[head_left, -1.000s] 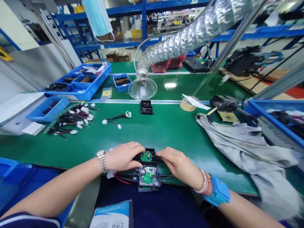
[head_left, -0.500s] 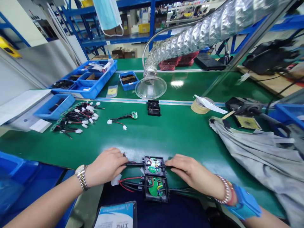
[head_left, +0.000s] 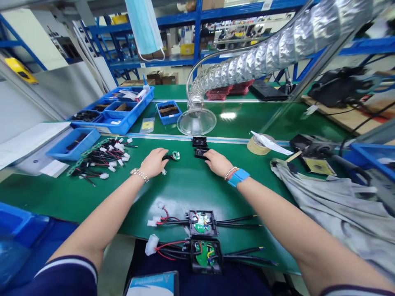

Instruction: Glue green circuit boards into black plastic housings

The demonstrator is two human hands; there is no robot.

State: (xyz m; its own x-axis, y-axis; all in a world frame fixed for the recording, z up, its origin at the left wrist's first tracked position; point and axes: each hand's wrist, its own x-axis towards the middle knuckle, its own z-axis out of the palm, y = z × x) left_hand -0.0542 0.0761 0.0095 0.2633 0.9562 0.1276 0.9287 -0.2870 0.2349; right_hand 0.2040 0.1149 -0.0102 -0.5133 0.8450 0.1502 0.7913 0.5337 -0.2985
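Observation:
My left hand (head_left: 154,162) is closed on the dark cables of a small round green circuit board (head_left: 176,156), near the middle of the green table. To its right, the fingers of my right hand (head_left: 217,162) pinch the nearer black plastic case (head_left: 200,153); a second black case (head_left: 199,142) lies just behind it. Close to my body, two open black housings hold green boards: the farther one (head_left: 203,223) and the nearer one (head_left: 206,255). Cables run out of both sides of each, with white connectors (head_left: 152,245) on the left.
Wired boards (head_left: 101,158) are piled at the left beside a blue tray (head_left: 74,144). A clear suction hood (head_left: 196,122) hangs behind the cases. Tape (head_left: 261,144) and grey cloth (head_left: 308,193) lie at the right.
Both hands have moved forward from the farther housing near my body. My left hand has taken hold of the loose board's cables and my right hand of a black case.

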